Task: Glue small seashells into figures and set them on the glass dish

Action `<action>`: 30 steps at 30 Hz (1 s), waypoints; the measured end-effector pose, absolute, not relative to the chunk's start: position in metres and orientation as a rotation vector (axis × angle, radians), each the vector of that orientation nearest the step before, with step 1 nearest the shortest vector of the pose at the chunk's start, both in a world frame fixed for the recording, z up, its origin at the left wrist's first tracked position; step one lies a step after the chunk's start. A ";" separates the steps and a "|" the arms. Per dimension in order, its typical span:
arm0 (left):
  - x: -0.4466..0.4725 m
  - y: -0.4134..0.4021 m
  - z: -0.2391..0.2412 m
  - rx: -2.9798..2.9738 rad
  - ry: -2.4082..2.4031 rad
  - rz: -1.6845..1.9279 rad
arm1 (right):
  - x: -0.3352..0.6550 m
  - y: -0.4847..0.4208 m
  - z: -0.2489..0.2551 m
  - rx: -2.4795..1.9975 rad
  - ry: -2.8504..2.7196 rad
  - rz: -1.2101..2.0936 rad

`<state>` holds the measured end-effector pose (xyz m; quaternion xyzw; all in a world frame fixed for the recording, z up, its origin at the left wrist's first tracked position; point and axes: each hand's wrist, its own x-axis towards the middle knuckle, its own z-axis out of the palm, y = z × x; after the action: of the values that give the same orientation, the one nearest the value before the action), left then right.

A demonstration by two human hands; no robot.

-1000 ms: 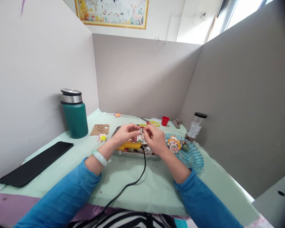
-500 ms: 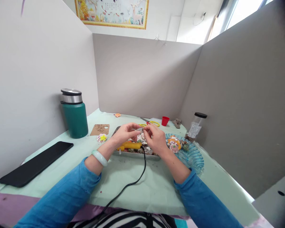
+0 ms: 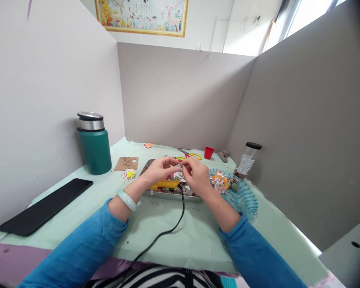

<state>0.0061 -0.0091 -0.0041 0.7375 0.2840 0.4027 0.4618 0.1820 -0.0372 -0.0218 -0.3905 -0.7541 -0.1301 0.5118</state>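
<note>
Over a metal tray, both my hands meet with fingertips close together. My left hand is closed in a pinch, its thumb and fingers curved toward the right. My right hand pinches at the same spot. Something small and pale sits between the fingertips, too small and covered to name. Beneath my hands a yellow hot glue gun lies across the tray's front part, its black cord running toward me. Shells and small stones fill the tray around it.
A blue ribbed plate with decorated pieces stands at right, beside a clear jar. Behind are yellow-handled scissors and a red cup. Left are a green bottle, a black slab, a brown card and a flower-topped disc.
My left hand has shifted very slightly, and its fingers have moved a little against the small piece. The right hand, the tray and the glue gun look the same.
</note>
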 end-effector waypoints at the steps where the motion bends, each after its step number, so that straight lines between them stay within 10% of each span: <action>1: 0.006 -0.009 -0.004 1.816 0.699 0.991 | 0.182 -0.037 -0.022 -0.938 -1.815 -0.317; 30: 0.010 -0.012 -0.005 2.231 0.843 1.271 | 0.179 -0.032 -0.017 -1.054 -1.646 0.369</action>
<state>0.0097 -0.0122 -0.0050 0.8058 0.3043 0.4589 0.2178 0.1788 -0.0319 -0.0172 -0.4442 -0.6939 0.1554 0.5450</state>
